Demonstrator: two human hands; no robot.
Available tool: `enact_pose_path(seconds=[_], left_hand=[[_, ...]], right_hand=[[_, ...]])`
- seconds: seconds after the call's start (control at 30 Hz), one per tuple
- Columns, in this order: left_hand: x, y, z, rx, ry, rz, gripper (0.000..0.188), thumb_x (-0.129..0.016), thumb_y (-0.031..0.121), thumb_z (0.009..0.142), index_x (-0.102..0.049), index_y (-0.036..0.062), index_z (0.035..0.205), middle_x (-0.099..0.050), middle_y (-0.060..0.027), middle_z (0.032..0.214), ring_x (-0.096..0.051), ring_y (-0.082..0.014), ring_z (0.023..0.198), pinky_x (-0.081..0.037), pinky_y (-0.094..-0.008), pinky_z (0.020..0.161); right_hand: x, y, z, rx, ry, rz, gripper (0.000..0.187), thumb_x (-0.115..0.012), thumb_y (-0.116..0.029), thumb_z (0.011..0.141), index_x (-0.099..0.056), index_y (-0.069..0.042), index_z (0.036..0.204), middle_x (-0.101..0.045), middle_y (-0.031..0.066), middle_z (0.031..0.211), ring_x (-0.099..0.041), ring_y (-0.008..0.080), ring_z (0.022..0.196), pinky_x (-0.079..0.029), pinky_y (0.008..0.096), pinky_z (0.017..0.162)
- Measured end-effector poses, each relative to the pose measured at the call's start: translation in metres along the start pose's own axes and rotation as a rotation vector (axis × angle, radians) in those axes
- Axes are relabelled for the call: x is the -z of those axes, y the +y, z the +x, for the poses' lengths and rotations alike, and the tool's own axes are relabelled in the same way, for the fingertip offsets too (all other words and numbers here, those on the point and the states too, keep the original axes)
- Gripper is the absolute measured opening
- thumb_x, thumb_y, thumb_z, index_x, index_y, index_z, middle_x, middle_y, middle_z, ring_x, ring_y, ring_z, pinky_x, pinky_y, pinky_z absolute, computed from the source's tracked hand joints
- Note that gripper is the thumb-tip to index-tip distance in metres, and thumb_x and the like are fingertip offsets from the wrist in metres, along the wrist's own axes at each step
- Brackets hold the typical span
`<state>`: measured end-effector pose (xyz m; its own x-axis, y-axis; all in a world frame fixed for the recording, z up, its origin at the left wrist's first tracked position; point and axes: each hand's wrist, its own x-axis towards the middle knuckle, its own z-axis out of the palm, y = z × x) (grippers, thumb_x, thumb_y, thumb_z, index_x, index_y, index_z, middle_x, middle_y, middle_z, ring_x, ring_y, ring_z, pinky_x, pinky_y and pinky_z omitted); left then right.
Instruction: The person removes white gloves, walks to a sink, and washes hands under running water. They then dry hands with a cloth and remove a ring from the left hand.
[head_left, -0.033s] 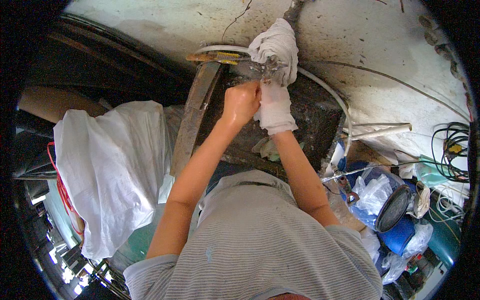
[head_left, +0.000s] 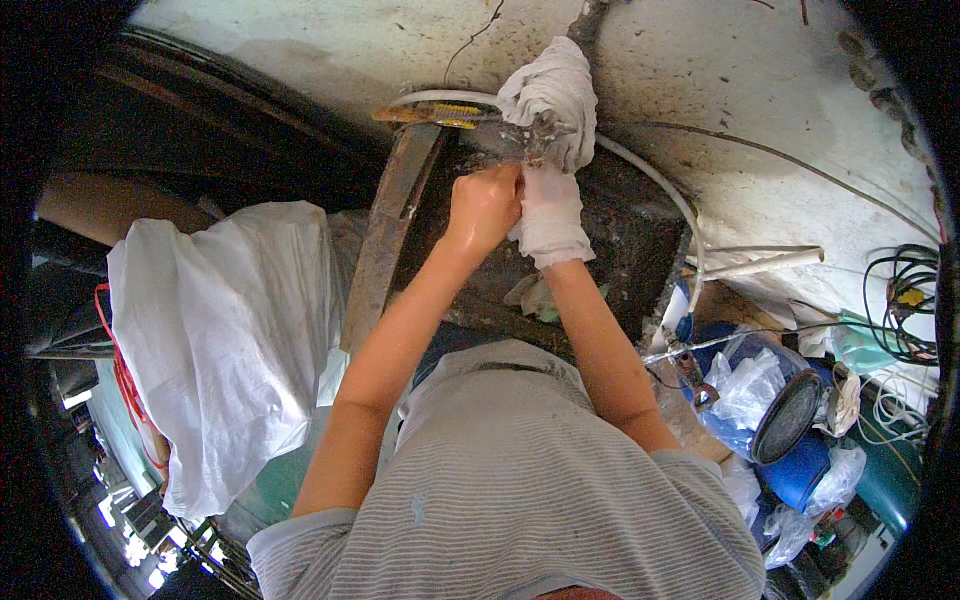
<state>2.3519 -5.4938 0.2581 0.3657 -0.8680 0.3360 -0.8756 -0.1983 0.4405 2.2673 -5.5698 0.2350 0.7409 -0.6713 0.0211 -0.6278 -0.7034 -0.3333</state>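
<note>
My left hand [head_left: 483,205] is bare and closed in a fist, pressed against the white cloth [head_left: 550,225] that covers my right hand [head_left: 545,195]. The covered right hand reaches up to a grey metal part [head_left: 540,135] and its fingertips close on it. A bundled white rag [head_left: 555,85] is draped over that part from above. Both hands work over a dark, dirty block [head_left: 630,235] in front of my chest. What the left fist grips besides the cloth edge is hidden.
A brush with yellow bristles [head_left: 440,113] lies left of the rag, above a rusty plank [head_left: 385,235]. A white hose [head_left: 665,195] curves right. A large white sack [head_left: 225,340] stands at left; blue containers [head_left: 795,455], plastic bags and cables [head_left: 905,300] crowd the right.
</note>
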Motion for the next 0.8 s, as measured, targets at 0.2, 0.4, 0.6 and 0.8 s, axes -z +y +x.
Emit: enact_pose_path(seconds=[0.2, 0.4, 0.6, 0.8], left_hand=[[0.014, 0.028, 0.006, 0.457, -0.075, -0.477, 0.027, -0.068, 0.013, 0.075, -0.063, 0.0001, 0.097, -0.065, -0.0129, 0.076, -0.063, -0.0201, 0.064, -0.049, -0.0300, 0.059], [-0.019, -0.008, -0.002, 0.937, -0.184, -1.413, 0.031, -0.065, 0.002, 0.077, -0.059, 0.0010, 0.107, -0.063, -0.0072, 0.093, -0.060, -0.0154, 0.079, -0.049, -0.0304, 0.072], [-0.016, -0.001, 0.000, 1.020, -0.201, -1.554, 0.031, -0.059, -0.002, 0.077, -0.058, 0.0030, 0.107, -0.062, -0.0059, 0.096, -0.059, -0.0168, 0.085, -0.047, -0.0315, 0.079], [-0.009, 0.000, 0.000, 0.987, -0.309, -1.969, 0.025, -0.056, 0.003, 0.081, -0.056, 0.0048, 0.106, -0.061, -0.0046, 0.097, -0.058, -0.0175, 0.090, -0.046, -0.0322, 0.082]], right_hand=[[-0.037, 0.028, -0.009, -0.129, 0.091, 1.242, 0.014, -0.054, -0.013, 0.080, -0.054, -0.004, 0.090, -0.059, 0.0123, 0.082, -0.058, 0.0273, 0.077, -0.048, 0.0349, 0.064], [0.016, 0.006, -0.022, 0.167, 0.235, 0.239, 0.018, -0.052, -0.023, 0.088, -0.055, -0.007, 0.093, -0.059, 0.0039, 0.082, -0.057, 0.0149, 0.073, -0.046, 0.0287, 0.062], [0.026, 0.008, -0.019, -0.027, -0.070, 0.643, 0.016, -0.057, -0.018, 0.077, -0.057, -0.008, 0.090, -0.060, 0.0074, 0.076, -0.058, 0.0252, 0.071, -0.046, 0.0392, 0.060], [0.012, 0.011, -0.026, 0.018, 0.108, 0.895, 0.012, -0.055, -0.016, 0.078, -0.058, -0.010, 0.087, -0.060, 0.0069, 0.076, -0.057, 0.0271, 0.071, -0.044, 0.0424, 0.061]])
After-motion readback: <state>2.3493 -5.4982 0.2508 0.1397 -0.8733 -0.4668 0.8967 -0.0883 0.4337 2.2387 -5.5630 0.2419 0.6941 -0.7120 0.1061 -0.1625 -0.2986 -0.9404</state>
